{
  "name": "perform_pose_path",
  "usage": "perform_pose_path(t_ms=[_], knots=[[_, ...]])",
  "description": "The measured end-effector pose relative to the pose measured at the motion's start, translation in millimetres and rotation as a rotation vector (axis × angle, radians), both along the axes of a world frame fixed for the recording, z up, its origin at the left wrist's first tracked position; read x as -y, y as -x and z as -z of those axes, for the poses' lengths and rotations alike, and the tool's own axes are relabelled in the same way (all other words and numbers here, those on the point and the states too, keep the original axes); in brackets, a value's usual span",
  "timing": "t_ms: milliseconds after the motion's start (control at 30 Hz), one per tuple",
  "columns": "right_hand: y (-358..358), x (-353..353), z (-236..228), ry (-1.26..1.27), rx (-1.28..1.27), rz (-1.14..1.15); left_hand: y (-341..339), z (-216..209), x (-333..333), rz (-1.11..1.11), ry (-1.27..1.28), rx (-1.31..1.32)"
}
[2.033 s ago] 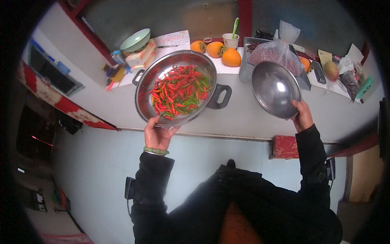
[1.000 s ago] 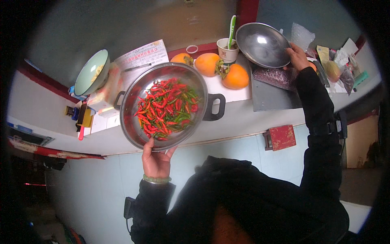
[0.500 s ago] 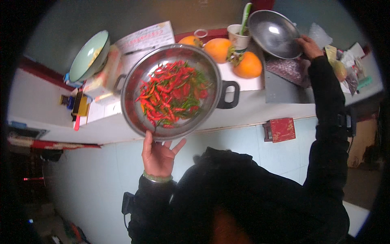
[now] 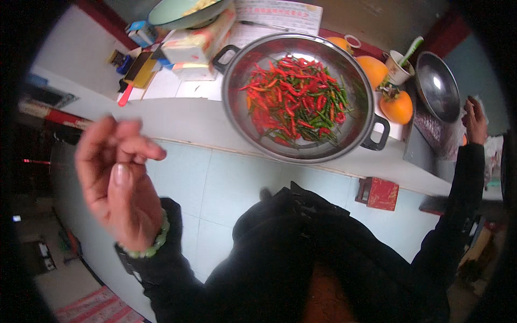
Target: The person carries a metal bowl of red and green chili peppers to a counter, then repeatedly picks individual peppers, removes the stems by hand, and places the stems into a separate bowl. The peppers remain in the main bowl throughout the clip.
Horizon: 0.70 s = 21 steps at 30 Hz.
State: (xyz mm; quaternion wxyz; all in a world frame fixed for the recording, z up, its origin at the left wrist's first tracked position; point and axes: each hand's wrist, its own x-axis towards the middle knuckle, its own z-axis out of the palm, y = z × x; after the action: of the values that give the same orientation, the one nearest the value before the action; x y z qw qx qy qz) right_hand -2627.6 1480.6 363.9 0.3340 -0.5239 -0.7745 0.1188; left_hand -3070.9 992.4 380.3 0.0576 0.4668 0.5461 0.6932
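Observation:
My left hand (image 4: 119, 185) is raised at the left, palm up and empty, its fingers loosely bent and apart, slightly blurred. Green beads circle that wrist. On the counter, a wide steel pan (image 4: 235, 132) with black side handles holds many red and green chili peppers (image 4: 296, 99). At the far right, my right hand (image 4: 475, 123) reaches with fingers stretched out against clear plastic (image 4: 483, 110); nothing firmly gripped shows there. Beside it, a round dark metal lid or shallow pan (image 4: 437, 86) leans on its edge, apart from the hand.
Orange persimmons (image 4: 397, 107) and a paper cup (image 4: 397, 67) with a green-and-white stick stand right of the pan. Leftward are a pale green bowl (image 4: 177, 16), a tissue pack (image 4: 194, 48) and a red-handled cleaver-like tool (image 4: 137, 75). A red stool (image 4: 382, 194) stands below.
My left hand has come away from the pan's rim and moved left. My right hand has left the dark round lid or pan and moved right to the clear plastic. The view has shifted.

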Motion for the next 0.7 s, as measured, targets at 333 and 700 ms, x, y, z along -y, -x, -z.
perform_pose_path(t_ms=[333, 700], knots=[[131.1, 158.5, -8.7, 0.074, -0.159, -0.412, 72.0, -24.9, -70.2, 0.043, 0.623, -1.066], [214.7, 245.5, 7.7, 0.018, -0.015, -0.434, 256.7, -72.7, -106.1, -0.542, 0.654, -0.840]])
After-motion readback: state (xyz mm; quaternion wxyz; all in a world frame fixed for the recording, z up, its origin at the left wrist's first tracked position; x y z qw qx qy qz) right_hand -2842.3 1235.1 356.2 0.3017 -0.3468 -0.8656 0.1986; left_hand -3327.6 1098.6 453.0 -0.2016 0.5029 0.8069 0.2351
